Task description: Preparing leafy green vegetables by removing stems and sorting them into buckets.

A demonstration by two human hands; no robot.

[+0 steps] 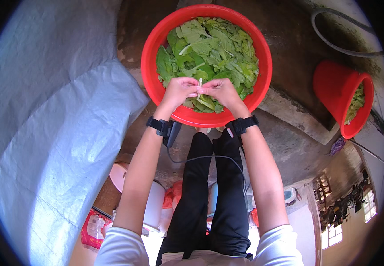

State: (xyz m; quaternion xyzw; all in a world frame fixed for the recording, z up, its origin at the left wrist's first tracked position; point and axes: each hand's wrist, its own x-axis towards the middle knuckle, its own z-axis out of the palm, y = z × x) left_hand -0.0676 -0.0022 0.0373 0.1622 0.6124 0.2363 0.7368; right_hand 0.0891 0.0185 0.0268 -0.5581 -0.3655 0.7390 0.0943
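Note:
A pale leaf stalk (200, 83) stands pinched between the fingertips of my left hand (180, 90) and my right hand (223, 91). From the stalk a green leaf blade (206, 101) hangs below my fingers. Both hands meet over the near part of a large round red plastic basin (152, 36). Loose green leafy vegetables (211, 46), some with whitish stalks, fill much of the basin. Black straps with small devices circle both wrists, and a thin cable (208, 157) runs between them across my legs.
A silvery tarpaulin (69, 109) hangs along the left. To the right, a red bucket (331, 89) holds more cut greens. A grey hose (321, 36) curls at the upper right. A raised concrete ledge (298, 114) runs behind my feet. Several containers stand near my legs.

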